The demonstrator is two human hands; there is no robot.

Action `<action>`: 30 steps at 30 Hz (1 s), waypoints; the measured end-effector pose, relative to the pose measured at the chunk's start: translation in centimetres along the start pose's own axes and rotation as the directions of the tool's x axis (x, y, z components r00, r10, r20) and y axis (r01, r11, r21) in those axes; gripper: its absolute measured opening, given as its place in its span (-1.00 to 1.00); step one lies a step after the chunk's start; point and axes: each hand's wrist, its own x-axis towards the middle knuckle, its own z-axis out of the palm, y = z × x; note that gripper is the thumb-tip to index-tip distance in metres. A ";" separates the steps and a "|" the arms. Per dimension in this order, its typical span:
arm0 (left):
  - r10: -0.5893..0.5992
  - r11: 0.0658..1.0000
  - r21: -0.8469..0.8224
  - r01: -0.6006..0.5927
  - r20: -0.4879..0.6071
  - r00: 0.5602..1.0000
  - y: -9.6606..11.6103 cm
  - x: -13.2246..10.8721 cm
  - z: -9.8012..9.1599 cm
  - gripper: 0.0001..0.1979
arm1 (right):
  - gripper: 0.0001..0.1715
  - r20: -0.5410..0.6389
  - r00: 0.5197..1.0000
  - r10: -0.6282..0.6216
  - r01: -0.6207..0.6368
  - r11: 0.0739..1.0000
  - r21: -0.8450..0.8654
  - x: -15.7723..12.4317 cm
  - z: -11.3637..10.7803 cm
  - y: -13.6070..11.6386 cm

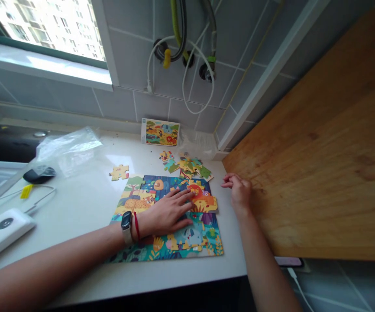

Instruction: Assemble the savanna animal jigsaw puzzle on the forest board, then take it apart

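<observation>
A colourful animal jigsaw puzzle (187,247) lies partly assembled on the white counter (86,203). My left hand (168,212) rests flat on its middle, fingers stretched out toward a lion piece (203,197). A watch and a red string sit on that wrist. My right hand (239,188) lies on the counter just right of the puzzle, fingers curled loosely, nothing visible in them. Several loose pieces (187,164) are heaped behind the puzzle. One single piece (120,172) lies apart at the left. The reference picture card (160,132) leans against the tiled wall.
A wooden panel (320,164) stands close on the right. A clear plastic bag (69,147), a black mouse-like object (39,174) and a white device (2,229) lie on the left. Hoses and a cable (187,52) hang on the wall behind. The counter's front edge is near.
</observation>
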 end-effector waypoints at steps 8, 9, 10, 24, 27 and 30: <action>0.009 1.000 -0.004 -0.009 -0.002 1.000 0.1 0.1 -0.5 -0.65 | -0.48 0.069 0.995 -0.069 0.075 0.993 -0.088 0.1 0.5 0.3; 0.008 1.000 -0.012 -0.008 -0.012 1.000 0.1 0.1 -0.5 -0.64 | -0.45 0.101 0.992 -0.079 0.089 0.992 -0.092 0.1 0.8 0.4; 0.010 1.000 -0.020 -0.010 -0.022 1.000 0.1 0.0 -0.4 -0.64 | -0.42 0.133 0.987 -0.092 0.105 0.990 -0.095 0.1 1.0 0.5; 0.054 0.998 0.027 -0.053 -0.056 0.997 -0.1 -0.1 -0.1 -0.50 | -0.40 0.129 0.964 -0.231 0.249 0.957 -0.148 0.8 1.7 1.5; 0.056 0.998 0.026 -0.055 -0.080 0.995 -0.1 -0.2 0.1 -0.51 | -0.33 0.119 0.950 -0.288 0.305 0.937 -0.170 1.2 2.5 1.7; 0.061 0.998 0.019 -0.059 -0.108 0.992 -0.2 -0.2 0.3 -0.51 | -0.25 0.182 0.915 -0.361 0.393 0.900 -0.188 1.8 3.8 1.8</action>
